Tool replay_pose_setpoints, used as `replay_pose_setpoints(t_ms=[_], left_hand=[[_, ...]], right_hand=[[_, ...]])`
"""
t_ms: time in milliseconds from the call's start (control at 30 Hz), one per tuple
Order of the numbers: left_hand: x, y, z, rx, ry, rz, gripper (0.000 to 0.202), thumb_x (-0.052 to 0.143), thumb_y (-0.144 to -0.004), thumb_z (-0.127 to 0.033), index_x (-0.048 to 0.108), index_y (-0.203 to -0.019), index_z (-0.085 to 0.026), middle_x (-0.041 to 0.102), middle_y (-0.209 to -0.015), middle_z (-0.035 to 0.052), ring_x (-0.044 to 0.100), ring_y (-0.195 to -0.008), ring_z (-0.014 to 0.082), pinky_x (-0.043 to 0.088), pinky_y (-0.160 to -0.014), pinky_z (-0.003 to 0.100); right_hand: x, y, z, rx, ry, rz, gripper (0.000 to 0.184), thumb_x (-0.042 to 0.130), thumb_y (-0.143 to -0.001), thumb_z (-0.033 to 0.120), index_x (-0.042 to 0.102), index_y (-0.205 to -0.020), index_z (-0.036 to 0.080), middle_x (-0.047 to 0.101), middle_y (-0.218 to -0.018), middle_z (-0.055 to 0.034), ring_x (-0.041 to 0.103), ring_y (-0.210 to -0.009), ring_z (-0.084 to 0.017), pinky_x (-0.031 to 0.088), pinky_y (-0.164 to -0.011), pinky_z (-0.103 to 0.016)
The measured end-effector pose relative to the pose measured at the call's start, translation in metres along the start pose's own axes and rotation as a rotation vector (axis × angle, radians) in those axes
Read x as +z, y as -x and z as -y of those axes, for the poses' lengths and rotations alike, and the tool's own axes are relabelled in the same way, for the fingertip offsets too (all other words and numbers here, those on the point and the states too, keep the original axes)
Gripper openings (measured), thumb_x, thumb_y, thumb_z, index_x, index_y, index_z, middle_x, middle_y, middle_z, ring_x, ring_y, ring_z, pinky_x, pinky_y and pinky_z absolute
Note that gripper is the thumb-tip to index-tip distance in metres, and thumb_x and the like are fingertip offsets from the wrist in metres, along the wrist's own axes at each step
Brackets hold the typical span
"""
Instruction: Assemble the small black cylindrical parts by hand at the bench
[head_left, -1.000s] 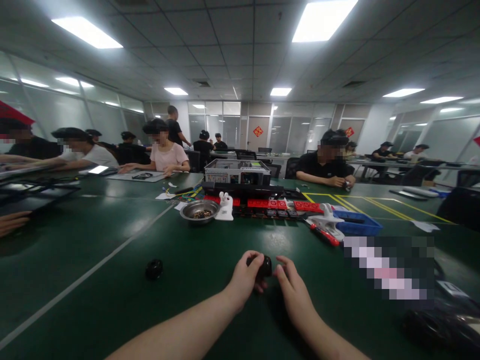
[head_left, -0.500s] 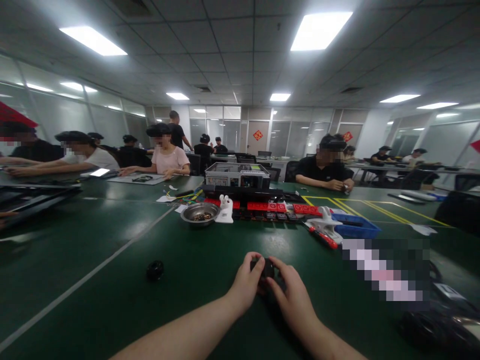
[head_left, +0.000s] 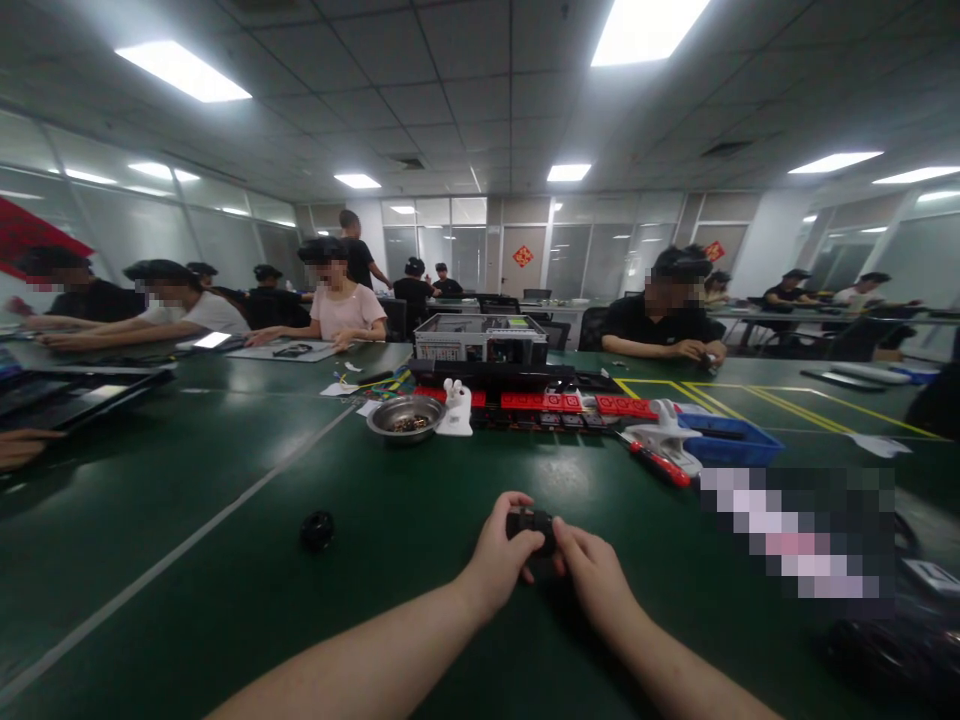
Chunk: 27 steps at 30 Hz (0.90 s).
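Just above the green tabletop (head_left: 420,500), both hands meet on a small black part (head_left: 534,521), ribbed or banded and roughly cylindrical; its exact kind is not clear. My left hand (head_left: 495,556) is closed around its left side, with the thumb across the front. At the right end, my right hand (head_left: 595,577) pinches it between thumb and fingers. The undersides of the part and some fingertips are hidden. Off to the left, apart from the hands, a round black item (head_left: 317,530) with a glossy surface lies on the table.
Ahead stand a steel bowl (head_left: 379,425) of small metal bits, a white holder (head_left: 455,412), red-and-black strips (head_left: 551,402) and an open computer case (head_left: 480,340). Red-handled pliers (head_left: 664,466) and a blue tray (head_left: 739,447) sit right. Black coils (head_left: 885,650) lie near right. Co-workers sit around.
The black part has turned and shows more of its length. My right hand has shifted to its right end, and my left thumb now lies across it. The view has moved slightly.
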<state>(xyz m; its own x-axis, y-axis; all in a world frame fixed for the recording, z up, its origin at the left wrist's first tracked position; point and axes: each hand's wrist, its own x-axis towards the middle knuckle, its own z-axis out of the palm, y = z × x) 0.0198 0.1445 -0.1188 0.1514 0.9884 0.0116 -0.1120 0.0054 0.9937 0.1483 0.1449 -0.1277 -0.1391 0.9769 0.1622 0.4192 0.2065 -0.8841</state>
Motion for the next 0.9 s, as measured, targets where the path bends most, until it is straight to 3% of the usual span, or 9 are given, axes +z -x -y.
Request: replay_pose_setpoints(t_ms=[133, 233, 367, 533, 633, 733, 800, 900], left_hand=[[-0.0023, 0.0006, -0.0014, -0.012, 0.049, 0.053, 0.034, 0.045, -0.061, -0.020, 0.037, -0.093, -0.019, 0.043, -0.082, 0.0013, 0.053, -0.060, 0.0108, 0.038, -0.036, 0.015], [-0.0034, -0.0014, 0.0007, -0.041, 0.085, 0.004, 0.028, 0.042, -0.068, -0.032, 0.037, -0.092, -0.020, 0.043, -0.080, 0.0010, 0.052, -0.055, 0.0095, 0.039, -0.037, 0.017], [-0.0026, -0.0066, 0.0054, -0.058, 0.013, -0.105, 0.037, 0.040, -0.069, -0.050, 0.039, -0.089, -0.018, 0.046, -0.073, 0.0006, 0.051, -0.050, 0.0087, 0.041, -0.037, 0.019], [-0.0026, -0.0081, 0.0074, -0.074, -0.092, -0.091, 0.039, 0.044, -0.068, -0.051, 0.041, -0.088, -0.017, 0.048, -0.062, -0.0019, 0.040, -0.033, 0.0040, 0.028, -0.028, 0.014], [-0.0035, -0.0060, 0.0078, -0.042, -0.107, -0.100, 0.031, 0.047, -0.069, -0.042, 0.044, -0.087, -0.018, 0.047, -0.063, -0.0027, 0.039, -0.035, 0.0024, 0.029, -0.030, 0.013], [-0.0034, -0.0043, 0.0070, -0.050, -0.090, -0.108, 0.026, 0.045, -0.070, -0.036, 0.043, -0.090, -0.019, 0.045, -0.065, -0.0030, 0.040, -0.037, 0.0027, 0.031, -0.032, 0.014], [-0.0026, -0.0036, 0.0058, -0.047, -0.057, -0.085, 0.025, 0.045, -0.070, -0.033, 0.042, -0.091, -0.019, 0.045, -0.071, -0.0017, 0.043, -0.042, 0.0036, 0.033, -0.034, 0.014], [-0.0015, -0.0027, 0.0041, -0.012, -0.044, -0.007, 0.027, 0.048, -0.067, -0.029, 0.042, -0.091, -0.019, 0.044, -0.079, 0.0002, 0.047, -0.051, 0.0058, 0.035, -0.035, 0.013]], right_hand=[[-0.0007, 0.0015, 0.0045, -0.030, 0.031, 0.021, 0.043, 0.031, -0.078, 0.047, 0.047, -0.054, 0.016, 0.046, -0.050, 0.0009, 0.045, -0.050, -0.012, 0.034, -0.050, -0.023], [-0.0005, 0.0032, 0.0062, -0.084, 0.050, 0.043, 0.030, 0.039, -0.077, 0.038, 0.056, -0.078, 0.014, 0.055, -0.064, -0.0019, 0.050, -0.060, -0.014, 0.038, -0.056, -0.024], [0.0003, 0.0068, 0.0063, -0.139, 0.109, 0.065, 0.043, 0.045, -0.072, 0.025, 0.044, -0.114, 0.016, 0.057, -0.071, -0.0012, 0.052, -0.063, -0.014, 0.040, -0.062, -0.026], [0.0020, 0.0091, 0.0044, -0.161, 0.079, 0.092, 0.050, 0.046, -0.073, 0.028, 0.034, -0.121, 0.019, 0.054, -0.064, 0.0018, 0.050, -0.058, -0.013, 0.039, -0.057, -0.025], [0.0023, 0.0073, 0.0030, -0.121, 0.035, 0.016, 0.047, 0.043, -0.075, 0.038, 0.037, -0.116, 0.016, 0.050, -0.061, 0.0025, 0.049, -0.057, -0.013, 0.038, -0.054, -0.025], [0.0006, 0.0043, 0.0017, -0.057, 0.029, -0.077, 0.035, 0.033, -0.079, 0.045, 0.051, -0.084, 0.015, 0.045, -0.055, 0.0025, 0.046, -0.055, -0.013, 0.036, -0.053, -0.024], [-0.0010, 0.0029, 0.0015, -0.055, 0.053, -0.064, 0.039, 0.029, -0.080, 0.046, 0.048, -0.062, 0.016, 0.043, -0.053, 0.0021, 0.044, -0.054, -0.012, 0.034, -0.052, -0.023], [-0.0024, 0.0025, 0.0026, -0.071, 0.080, -0.006, 0.042, 0.029, -0.080, 0.046, 0.044, -0.054, 0.017, 0.044, -0.052, 0.0018, 0.044, -0.053, -0.012, 0.033, -0.051, -0.023]])
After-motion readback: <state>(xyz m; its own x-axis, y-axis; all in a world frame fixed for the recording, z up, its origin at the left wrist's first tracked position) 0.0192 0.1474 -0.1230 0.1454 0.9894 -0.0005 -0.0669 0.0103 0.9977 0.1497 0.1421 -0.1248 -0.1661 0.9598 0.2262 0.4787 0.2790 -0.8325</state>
